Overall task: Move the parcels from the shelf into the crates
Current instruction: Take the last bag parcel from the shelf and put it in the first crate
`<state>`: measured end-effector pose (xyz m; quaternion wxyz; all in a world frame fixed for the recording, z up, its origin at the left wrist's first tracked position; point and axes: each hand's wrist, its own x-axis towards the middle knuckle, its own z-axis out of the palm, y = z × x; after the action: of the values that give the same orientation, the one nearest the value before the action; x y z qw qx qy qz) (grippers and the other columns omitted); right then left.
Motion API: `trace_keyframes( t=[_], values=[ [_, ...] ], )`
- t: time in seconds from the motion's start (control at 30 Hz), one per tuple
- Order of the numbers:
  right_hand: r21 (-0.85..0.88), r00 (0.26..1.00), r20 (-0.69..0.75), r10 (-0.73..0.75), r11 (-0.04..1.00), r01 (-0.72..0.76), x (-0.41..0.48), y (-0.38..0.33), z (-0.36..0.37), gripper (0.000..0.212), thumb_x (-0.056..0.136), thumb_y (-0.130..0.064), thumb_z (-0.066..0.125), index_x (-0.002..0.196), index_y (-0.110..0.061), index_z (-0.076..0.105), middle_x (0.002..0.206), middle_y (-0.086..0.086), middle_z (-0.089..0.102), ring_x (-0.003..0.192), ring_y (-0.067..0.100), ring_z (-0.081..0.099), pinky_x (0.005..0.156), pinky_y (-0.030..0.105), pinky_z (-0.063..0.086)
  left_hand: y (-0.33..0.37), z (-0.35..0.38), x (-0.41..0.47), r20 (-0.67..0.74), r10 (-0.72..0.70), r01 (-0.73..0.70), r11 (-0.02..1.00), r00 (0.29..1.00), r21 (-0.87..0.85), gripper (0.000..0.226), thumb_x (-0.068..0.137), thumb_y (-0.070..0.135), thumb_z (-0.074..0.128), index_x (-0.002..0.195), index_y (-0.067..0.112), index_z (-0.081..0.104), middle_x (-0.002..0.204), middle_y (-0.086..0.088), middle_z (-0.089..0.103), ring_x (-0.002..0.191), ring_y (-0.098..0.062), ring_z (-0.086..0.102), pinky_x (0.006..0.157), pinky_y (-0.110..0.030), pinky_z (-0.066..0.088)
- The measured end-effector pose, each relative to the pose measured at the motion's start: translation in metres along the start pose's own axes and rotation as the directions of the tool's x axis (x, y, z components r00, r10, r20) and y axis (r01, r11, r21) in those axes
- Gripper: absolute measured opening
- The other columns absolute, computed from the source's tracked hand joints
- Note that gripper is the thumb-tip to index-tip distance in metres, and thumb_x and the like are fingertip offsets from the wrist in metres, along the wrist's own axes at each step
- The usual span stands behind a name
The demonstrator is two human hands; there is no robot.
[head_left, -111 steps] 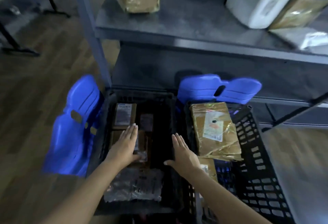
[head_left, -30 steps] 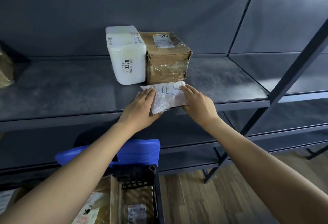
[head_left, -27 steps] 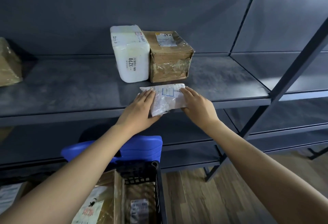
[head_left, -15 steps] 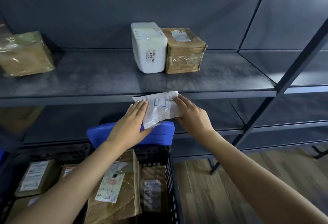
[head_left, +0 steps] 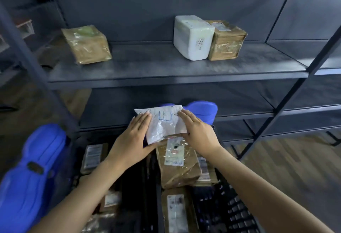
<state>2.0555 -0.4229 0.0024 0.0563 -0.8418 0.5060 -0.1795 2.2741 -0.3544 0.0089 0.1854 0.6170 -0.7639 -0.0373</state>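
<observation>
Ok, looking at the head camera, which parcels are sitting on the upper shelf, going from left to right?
plastic-wrapped brown parcel → white parcel → taped brown box, which stands right against the white one.

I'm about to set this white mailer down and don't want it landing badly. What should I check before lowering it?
1. Two-handed grip on the white plastic mailer bag: ok. The left hand and right hand hold opposite ends.
2. Bag clear of the dark metal shelf: ok.
3. Bag above a crate: ok. It appears to hang over the far end of the black lattice crate on the right.
4. Flat landing spot there: not ok. A brown labelled cardboard parcel lies tilted underneath.
5. Room in the left black crate: cannot tell; it is dark and blurred.
</observation>
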Motion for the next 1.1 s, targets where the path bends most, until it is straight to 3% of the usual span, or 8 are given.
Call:
trace_keyframes(
  t=[0.23,0.37,0.43,0.57,0.7,0.8,1.0,1.1],
  values=[
    [0.021,0.997,0.057,-0.053,0.998,0.052,-0.037,-0.083,0.033,0.067,0.087,-0.010,0.058,0.149,-0.021,0.034,0.158,-0.006,0.028,0.144,0.013,0.028,0.095,0.033,0.046,-0.058,-0.034,-0.090,0.117,0.003,0.005,0.998,0.993,-0.068,0.109,0.070,0.080,0.042,0.151,0.017,0.008,0.151,0.016,-0.002,0.139,0.003,-0.010,0.110,-0.012,-0.005],
    [0.081,0.981,0.064,-0.180,0.981,0.175,-0.045,-0.103,0.046,0.072,0.081,-0.003,0.057,0.149,-0.017,0.036,0.158,-0.004,0.029,0.146,0.012,0.024,0.106,0.024,0.034,-0.075,-0.042,-0.100,0.146,-0.079,0.107,0.974,0.986,-0.199,0.095,0.081,0.074,0.034,0.152,0.019,0.006,0.156,0.015,-0.002,0.142,0.002,-0.008,0.115,-0.020,0.004],
    [0.081,0.963,0.068,-0.260,0.964,0.255,-0.045,-0.107,0.047,0.073,0.078,0.000,0.056,0.147,-0.016,0.038,0.157,-0.001,0.032,0.145,0.013,0.026,0.107,0.020,0.026,-0.081,-0.044,-0.098,0.164,-0.167,0.205,0.947,0.972,-0.247,0.081,0.088,0.064,0.034,0.152,0.021,0.009,0.158,0.014,0.004,0.144,-0.001,-0.001,0.115,-0.023,0.009],
    [0.049,0.895,-0.009,-0.445,0.894,0.445,-0.046,-0.111,0.044,0.065,0.071,0.007,0.066,0.134,-0.003,0.055,0.144,0.013,0.050,0.135,0.028,0.044,0.110,0.036,0.034,-0.095,-0.045,-0.093,0.317,-0.338,0.434,0.847,0.886,-0.308,0.069,0.093,0.056,0.040,0.150,0.022,0.022,0.155,0.006,0.026,0.140,-0.012,0.027,0.110,-0.029,0.026],
    [0.019,0.839,-0.047,-0.542,0.839,0.544,-0.047,-0.109,0.046,0.055,0.076,0.004,0.071,0.129,-0.003,0.060,0.140,0.014,0.054,0.132,0.029,0.048,0.112,0.038,0.033,-0.101,-0.036,-0.098,0.401,-0.423,0.577,0.682,0.812,-0.449,0.039,0.089,0.049,0.054,0.119,0.025,0.061,0.118,0.013,0.062,0.116,-0.012,0.056,0.083,-0.018,0.043],
    [0.017,0.824,0.000,-0.566,0.824,0.566,-0.048,-0.107,0.047,0.054,0.080,0.002,0.069,0.132,-0.004,0.058,0.142,0.012,0.052,0.135,0.028,0.046,0.114,0.038,0.030,-0.099,-0.031,-0.104,0.415,-0.489,0.641,0.561,0.767,-0.524,0.025,0.082,0.048,0.065,0.096,0.027,0.070,0.090,0.013,0.069,0.087,-0.003,0.064,0.063,-0.014,0.042],
    [0.151,0.954,0.134,-0.270,0.956,0.250,-0.049,-0.105,0.055,0.082,0.082,0.004,0.056,0.153,-0.019,0.022,0.158,-0.012,0.004,0.146,0.002,-0.003,0.119,0.022,0.009,-0.090,-0.023,-0.121,0.360,-0.614,0.649,0.347,0.703,-0.677,0.026,0.072,0.044,0.075,0.089,0.026,0.067,0.080,0.009,0.072,0.072,-0.002,0.067,0.055,-0.015,0.045],
    [0.387,0.989,0.129,0.067,0.915,-0.112,-0.060,-0.110,0.064,0.072,0.091,-0.006,0.056,0.153,-0.022,0.024,0.160,-0.010,0.019,0.147,0.006,0.015,0.112,0.022,0.021,-0.086,-0.019,-0.127,0.287,-0.674,0.600,0.289,0.681,-0.746,0.023,0.074,0.038,0.076,0.089,0.022,0.068,0.079,0.007,0.072,0.063,0.000,0.067,0.047,-0.011,0.046]
  ],
)
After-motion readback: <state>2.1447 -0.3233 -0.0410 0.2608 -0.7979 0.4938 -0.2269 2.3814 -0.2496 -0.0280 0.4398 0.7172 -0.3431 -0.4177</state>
